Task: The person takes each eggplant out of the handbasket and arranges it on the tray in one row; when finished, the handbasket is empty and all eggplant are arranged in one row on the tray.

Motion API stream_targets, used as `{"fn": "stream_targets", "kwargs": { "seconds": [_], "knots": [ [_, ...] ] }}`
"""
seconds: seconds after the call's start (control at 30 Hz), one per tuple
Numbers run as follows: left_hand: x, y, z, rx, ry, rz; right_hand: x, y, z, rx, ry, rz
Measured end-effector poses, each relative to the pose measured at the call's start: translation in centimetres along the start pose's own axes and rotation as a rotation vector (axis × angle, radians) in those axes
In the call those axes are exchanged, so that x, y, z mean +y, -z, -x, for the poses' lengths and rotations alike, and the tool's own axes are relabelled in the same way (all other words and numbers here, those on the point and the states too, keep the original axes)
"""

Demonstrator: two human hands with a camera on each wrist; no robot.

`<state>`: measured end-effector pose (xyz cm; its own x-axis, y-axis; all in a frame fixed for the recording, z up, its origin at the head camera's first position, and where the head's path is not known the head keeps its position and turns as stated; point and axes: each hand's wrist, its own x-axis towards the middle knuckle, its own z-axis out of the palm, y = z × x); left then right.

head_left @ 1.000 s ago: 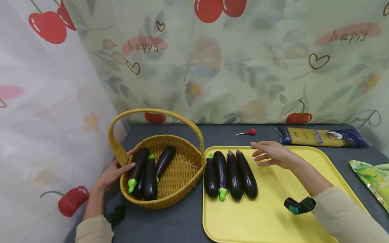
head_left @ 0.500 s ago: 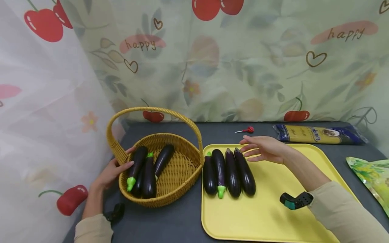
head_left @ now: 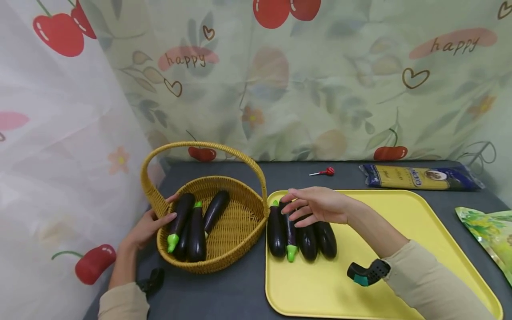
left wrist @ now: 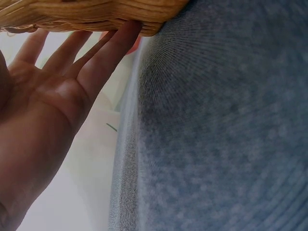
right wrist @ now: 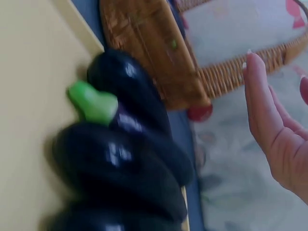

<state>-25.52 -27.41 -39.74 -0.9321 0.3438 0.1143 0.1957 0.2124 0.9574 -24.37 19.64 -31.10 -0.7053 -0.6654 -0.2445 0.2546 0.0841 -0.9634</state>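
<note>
A wicker basket (head_left: 224,263) with a tall arched handle holds several dark eggplants (head_left: 197,235). My left hand (head_left: 145,229) grips the basket's left side, thumb over the rim; in the left wrist view its fingers (left wrist: 103,62) lie against the outer wicker. Several more eggplants (head_left: 276,235) lie in a row along the left side of a yellow tray (head_left: 312,293). Above them my right hand (head_left: 320,205) hovers with loosely spread fingers and nothing held, covering the upper ends of some. In the right wrist view, that hand is apart from the eggplants (right wrist: 120,159).
A red lollipop (head_left: 329,171) lies behind the tray. At the back right is a blue and yellow packet (head_left: 416,177), and a green and yellow bag (head_left: 490,233) lies at the right edge. The basket's right side almost touches the tray. A patterned curtain (head_left: 304,98) closes off the back.
My right hand has moved left, from beside the row of eggplants on the tray to above it. My left hand and the basket have stayed in place.
</note>
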Motion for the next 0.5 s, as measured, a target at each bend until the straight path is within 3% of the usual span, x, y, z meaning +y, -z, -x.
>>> {"fn": "stream_targets", "kwargs": {
  "seconds": [0.5],
  "knots": [
    [0.2,-0.1,0.1,-0.002,0.001,0.007,0.0,-6.5,-4.2,-0.175,0.004,-0.033]
  ]
}}
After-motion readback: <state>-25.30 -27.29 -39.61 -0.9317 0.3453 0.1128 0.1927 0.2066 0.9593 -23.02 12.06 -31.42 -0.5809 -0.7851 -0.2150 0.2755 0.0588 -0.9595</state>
